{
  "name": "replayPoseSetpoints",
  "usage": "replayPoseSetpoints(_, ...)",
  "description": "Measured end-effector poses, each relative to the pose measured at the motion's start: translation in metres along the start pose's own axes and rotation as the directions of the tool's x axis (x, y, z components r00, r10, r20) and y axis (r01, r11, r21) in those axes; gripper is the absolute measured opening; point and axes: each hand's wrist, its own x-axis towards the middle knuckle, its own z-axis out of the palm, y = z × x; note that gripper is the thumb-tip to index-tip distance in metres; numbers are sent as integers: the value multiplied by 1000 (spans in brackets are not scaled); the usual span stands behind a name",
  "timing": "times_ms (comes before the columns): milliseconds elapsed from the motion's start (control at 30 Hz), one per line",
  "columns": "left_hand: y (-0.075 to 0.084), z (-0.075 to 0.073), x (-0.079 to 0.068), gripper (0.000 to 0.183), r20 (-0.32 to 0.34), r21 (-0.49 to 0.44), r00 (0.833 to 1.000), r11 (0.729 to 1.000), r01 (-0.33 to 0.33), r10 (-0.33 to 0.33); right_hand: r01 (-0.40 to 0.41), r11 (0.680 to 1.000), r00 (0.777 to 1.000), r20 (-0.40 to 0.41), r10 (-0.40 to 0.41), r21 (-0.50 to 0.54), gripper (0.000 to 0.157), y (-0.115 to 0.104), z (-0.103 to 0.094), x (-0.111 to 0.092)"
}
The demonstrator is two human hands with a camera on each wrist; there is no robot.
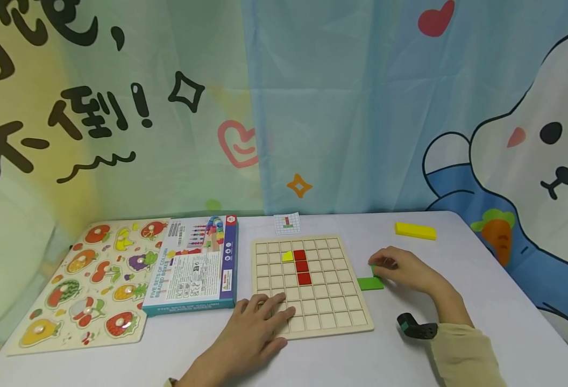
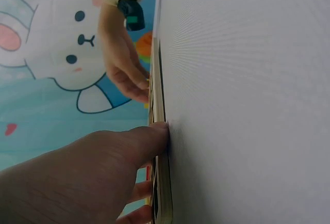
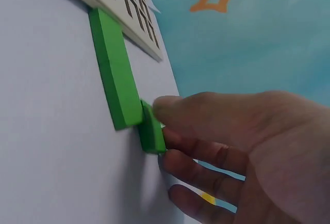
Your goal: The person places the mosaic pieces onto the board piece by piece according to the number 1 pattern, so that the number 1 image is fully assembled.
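Observation:
A square wooden grid board (image 1: pixel 334 306) lies on the table. On its cells sit a yellow square (image 1: pixel 288 256) and a column of red squares (image 1: pixel 302 266). My left hand (image 1: pixel 252 336) rests at the board's near left corner, fingers spread over the top; in the left wrist view its thumb (image 2: pixel 154 136) touches the near edge. My right hand (image 1: pixel 405 271) is right of the board and pinches a small green block (image 3: pixel 152 131) between thumb and fingers. A longer green block (image 3: pixel 116 74) lies beside it, one end against the board's edge.
A small pattern card (image 1: pixel 286 223) lies behind the board. Yellow blocks (image 1: pixel 415 230) form a bar at the back right. To the left are a boxed toy (image 1: pixel 192 269) and a fruit puzzle board (image 1: pixel 90 285). A black device (image 1: pixel 417 327) sits at the right wrist.

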Motion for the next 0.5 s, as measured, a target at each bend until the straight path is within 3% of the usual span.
replayPoseSetpoints(233,-1,2,0,49,-22,15,1000,1000,-13,13,-71,997,996,56,69,41,27,6,-3,-5)
replayPoseSetpoints(500,-1,1,0,49,-18,12,1000,1000,-9,9,-95,993,995,46,92,69,20,7,-6,-4)
